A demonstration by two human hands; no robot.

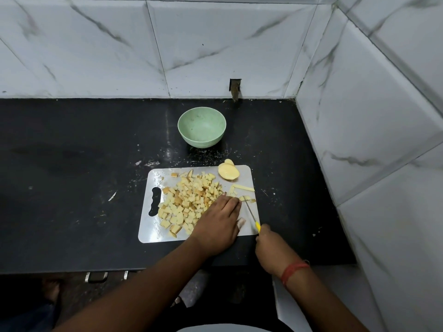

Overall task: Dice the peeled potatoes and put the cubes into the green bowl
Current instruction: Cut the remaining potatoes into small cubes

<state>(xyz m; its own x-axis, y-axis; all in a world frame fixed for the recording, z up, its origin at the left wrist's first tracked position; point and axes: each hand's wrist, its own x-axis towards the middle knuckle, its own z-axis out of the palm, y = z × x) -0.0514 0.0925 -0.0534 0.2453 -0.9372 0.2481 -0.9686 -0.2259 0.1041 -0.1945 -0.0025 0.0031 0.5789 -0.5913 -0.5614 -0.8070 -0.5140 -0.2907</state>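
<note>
Pressing flat, fingers spread, the left hand (219, 220) holds down potato strips (242, 191) on the cutting board (149, 232). Right hand (269, 244) is closed around the yellow-handled knife (251, 215). Diced cubes (187, 202) fill the board; the green bowl (201, 127) sits beyond on the desk (72, 164).

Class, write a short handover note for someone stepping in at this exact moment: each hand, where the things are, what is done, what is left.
Left hand: flat on the cutting board, fingertips steadying a potato strip.
Right hand: gripping the yellow-handled knife, blade at that strip.
Potato cubes: piled on the board's left and middle.
Potato slices: at the board's far right corner, uncut; another strip lies beside them.
Green bowl: beyond the board, empty.
Done: most dicing. Left: cut the strips and slices, move all cubes into the bowl.
</note>
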